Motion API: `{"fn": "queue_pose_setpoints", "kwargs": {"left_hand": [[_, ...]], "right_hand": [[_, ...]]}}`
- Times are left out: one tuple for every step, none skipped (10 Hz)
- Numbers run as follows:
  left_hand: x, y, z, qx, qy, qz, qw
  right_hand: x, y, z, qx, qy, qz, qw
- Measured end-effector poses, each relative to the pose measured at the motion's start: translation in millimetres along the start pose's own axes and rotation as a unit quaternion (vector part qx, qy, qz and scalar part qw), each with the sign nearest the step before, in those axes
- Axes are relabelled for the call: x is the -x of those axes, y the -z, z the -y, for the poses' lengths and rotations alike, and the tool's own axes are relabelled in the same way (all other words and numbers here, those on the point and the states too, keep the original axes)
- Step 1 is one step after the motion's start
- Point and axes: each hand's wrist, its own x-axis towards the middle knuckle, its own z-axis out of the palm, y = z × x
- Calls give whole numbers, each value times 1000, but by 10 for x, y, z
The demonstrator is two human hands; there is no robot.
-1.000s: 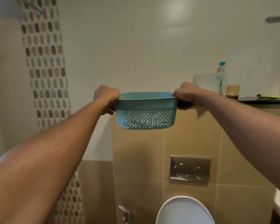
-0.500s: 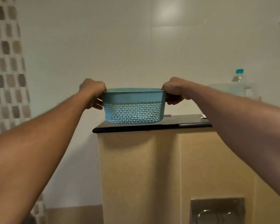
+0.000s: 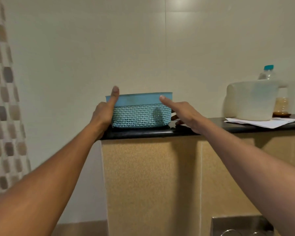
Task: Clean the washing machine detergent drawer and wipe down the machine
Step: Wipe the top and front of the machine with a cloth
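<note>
A teal plastic basket with a solid rim band and an open lattice wall (image 3: 140, 110) sits on the left end of a dark polished stone ledge (image 3: 186, 131) that caps a tan tiled boxing against a pale tiled wall. Both hands flank it with fingers spread, neither one gripping. The left hand (image 3: 102, 114) lies flat against the basket's left side, thumb pointing up past the rim. The right hand (image 3: 182, 113) is open beside the right end, its forefinger tip on or just off the rim band; contact there cannot be told. My reading is that the basket is set down and the open palms are steadying or nudging it square on the narrow ledge so it will not tip off the front edge.

What the basket holds cannot be seen: the rim is at eye level and the lattice shows only a dark patch behind it.

Further right on the same ledge, well apart from the basket, stands a white translucent plastic jug (image 3: 252, 99) on some loose white papers (image 3: 262, 122); its contents are not visible. Behind it are a clear plastic bottle with a teal cap (image 3: 267, 72) and a small jar of amber-brown stuff (image 3: 282, 106).

The washing machine and its detergent drawer are not in view, so the cleaning itself looks not yet begun. A metal flush plate (image 3: 240, 226) shows at the bottom right.
</note>
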Motion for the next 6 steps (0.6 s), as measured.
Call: {"fn": "queue_pose_setpoints", "kwargs": {"left_hand": [[-33, -17, 113, -27, -75, 56, 995], [-66, 6, 163, -26, -104, 88, 990], [-88, 5, 196, -18, -113, 87, 990], [-83, 14, 210, -27, -104, 79, 991], [-44, 1, 219, -49, -95, 50, 993], [118, -34, 239, -161, -97, -54, 981]], "right_hand": [[-18, -111, -90, 70, 38, -57, 995], [-45, -111, -120, 84, 38, -50, 994], [-29, -95, -139, 80, 47, -45, 995], [-42, -98, -166, 69, 70, -51, 994], [-46, -105, -177, 98, 40, -52, 993], [62, -144, -196, 105, 47, -137, 984]]}}
